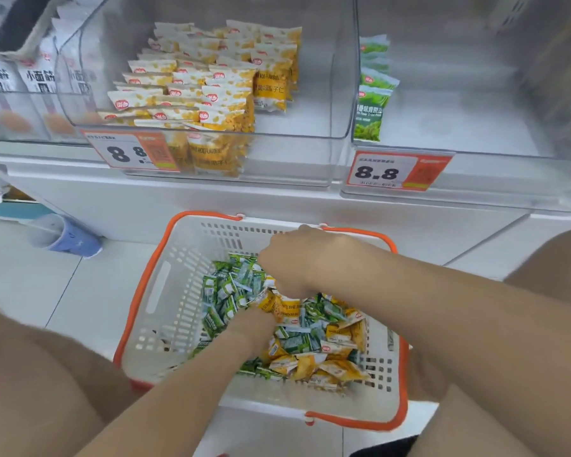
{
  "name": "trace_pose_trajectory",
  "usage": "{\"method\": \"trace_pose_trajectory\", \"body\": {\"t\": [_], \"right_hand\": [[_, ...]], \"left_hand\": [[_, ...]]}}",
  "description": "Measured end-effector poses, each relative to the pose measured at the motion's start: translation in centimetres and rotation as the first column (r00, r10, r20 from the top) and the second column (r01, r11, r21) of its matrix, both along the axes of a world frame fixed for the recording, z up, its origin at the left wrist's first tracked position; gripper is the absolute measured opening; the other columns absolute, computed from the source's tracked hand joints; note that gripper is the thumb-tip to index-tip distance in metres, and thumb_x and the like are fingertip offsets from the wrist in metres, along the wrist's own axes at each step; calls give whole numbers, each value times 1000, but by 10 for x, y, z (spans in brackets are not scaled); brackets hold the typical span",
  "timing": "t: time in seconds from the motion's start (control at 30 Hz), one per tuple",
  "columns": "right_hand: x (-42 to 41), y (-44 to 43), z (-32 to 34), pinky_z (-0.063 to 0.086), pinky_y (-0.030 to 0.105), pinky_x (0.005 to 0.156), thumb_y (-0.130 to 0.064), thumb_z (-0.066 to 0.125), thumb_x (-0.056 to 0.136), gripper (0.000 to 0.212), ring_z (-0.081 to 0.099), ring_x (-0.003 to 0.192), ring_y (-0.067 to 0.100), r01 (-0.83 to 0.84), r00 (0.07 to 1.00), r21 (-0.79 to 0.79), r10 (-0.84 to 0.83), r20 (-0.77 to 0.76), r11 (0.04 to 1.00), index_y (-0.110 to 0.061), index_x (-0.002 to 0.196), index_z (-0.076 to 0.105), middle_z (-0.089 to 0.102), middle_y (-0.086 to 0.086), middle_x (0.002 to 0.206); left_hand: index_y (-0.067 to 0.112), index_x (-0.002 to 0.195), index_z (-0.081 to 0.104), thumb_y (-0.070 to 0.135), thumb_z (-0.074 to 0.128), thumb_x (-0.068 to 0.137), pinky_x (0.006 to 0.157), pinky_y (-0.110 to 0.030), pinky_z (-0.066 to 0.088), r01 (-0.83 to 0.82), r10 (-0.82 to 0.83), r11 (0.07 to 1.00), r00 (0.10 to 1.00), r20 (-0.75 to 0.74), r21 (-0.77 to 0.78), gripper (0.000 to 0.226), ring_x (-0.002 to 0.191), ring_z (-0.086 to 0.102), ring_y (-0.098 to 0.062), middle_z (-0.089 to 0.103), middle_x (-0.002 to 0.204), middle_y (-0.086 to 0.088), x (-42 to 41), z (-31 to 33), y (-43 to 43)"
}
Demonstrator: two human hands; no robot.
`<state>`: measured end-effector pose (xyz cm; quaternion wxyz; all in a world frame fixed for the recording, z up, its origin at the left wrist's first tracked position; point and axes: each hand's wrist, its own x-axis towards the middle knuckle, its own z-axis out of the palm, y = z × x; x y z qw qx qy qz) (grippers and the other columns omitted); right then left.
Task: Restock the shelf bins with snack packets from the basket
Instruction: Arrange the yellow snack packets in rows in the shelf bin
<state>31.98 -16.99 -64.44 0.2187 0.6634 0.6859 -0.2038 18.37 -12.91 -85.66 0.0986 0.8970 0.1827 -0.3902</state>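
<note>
Snack packets (310,341) in the basket (165,291) are dug into
left hand (254,324) is buried, right hand (297,262) curled; neither grip can be told

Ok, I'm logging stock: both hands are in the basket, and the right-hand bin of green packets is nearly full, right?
No: the head view shows the right-hand bin nearly empty, only a few green packets against its left wall. The left hand and right hand are in the basket.

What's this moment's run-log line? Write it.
source: white plastic basket with orange rim | left hand: in green and yellow snack packets | right hand: on pile, grip unclear | clear right shelf bin: nearly empty
</note>
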Motion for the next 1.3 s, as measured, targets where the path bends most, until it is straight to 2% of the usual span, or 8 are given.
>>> {"method": "trace_pose_trajectory", "body": {"t": [0.33, 0.5, 0.67, 0.77, 0.97, 1.03, 1.17, 1.3], "right_hand": [[-1, -2, 33, 35, 31, 48, 4, 55, 93, 18, 47, 61, 19, -12, 1000, -9, 12, 12, 1000, -11, 89, 47, 46, 4, 85], [14, -8, 54, 40, 32, 55, 4, 61, 89, 49, 59, 82, 26, 31, 996, 66, -25, -91, 997, -20, 133, 59, 56, 5, 112], [25, -10, 63, 53, 45, 75, -21, 86, 73, 62, 57, 97, 26, 52, 964, 215, 7, -265, 975, -31, 118, 45, 51, -2, 105], [29, -8, 77, 52, 43, 82, -29, 76, 80, 36, 58, 96, 21, 139, 917, 446, 55, -396, 884, -31, 109, 54, 64, -7, 99], [39, -5, 114, 36, 32, 57, -32, 72, 90, 15, 54, 56, 10, 551, 776, 615, -75, -626, 564, -20, 84, 65, 61, -6, 63], [43, -3, 116, 37, 31, 50, -33, 74, 89, 24, 51, 49, 9, 652, 690, 535, -127, -713, 537, -16, 75, 66, 61, -3, 57], [47, 6, 111, 43, 32, 55, -33, 78, 89, 20, 55, 52, 11, 744, 590, 453, -163, -791, 491, -21, 76, 70, 68, 2, 64], [47, 13, 107, 59, 47, 66, -39, 81, 81, 21, 69, 65, 18, 801, 505, 400, -145, -851, 446, -24, 94, 73, 74, -3, 74]], "left_hand": [[17, 98, 46, 29, 55, 99, 71, -37, 40, -307, 364, 860, 929, 69, -408, 14, 76, 46, -23, 59, 99, -15, 7, 60, 46], [11, 125, 47, 13, 51, 109, 75, -37, 63, -497, 727, 519, 684, 53, -695, 17, 86, 69, -25, 63, 106, -15, 17, 131, 67], [11, 115, 60, 0, 42, 108, 63, -30, 55, -367, 817, 303, 575, 42, -879, 22, 75, 61, -22, 64, 92, -13, 20, 202, 76], [9, 105, 62, 1, 40, 108, 59, -30, 50, -324, 856, 194, 517, -1, -926, 24, 63, 58, -20, 66, 82, -11, 21, 248, 75], [13, 122, 67, 43, 46, 107, 76, -41, 64, -233, 908, 246, 395, 139, -941, 39, 95, 75, -39, 77, 109, -14, 14, 304, 95], [12, 123, 67, 31, 65, 95, 89, -41, 61, -91, 914, 270, 337, 225, -959, 34, 96, 74, -31, 77, 103, -6, 12, 307, 96], [11, 123, 65, 2, 79, 85, 81, -32, 59, -20, 829, 497, 307, 468, -868, 42, 83, 73, -17, 78, 99, -5, 16, 300, 98], [7, 125, 63, 0, 79, 86, 93, -44, 61, -2, 852, 476, 248, 461, -879, 43, 95, 76, -32, 79, 104, -11, 21, 298, 103]]}}
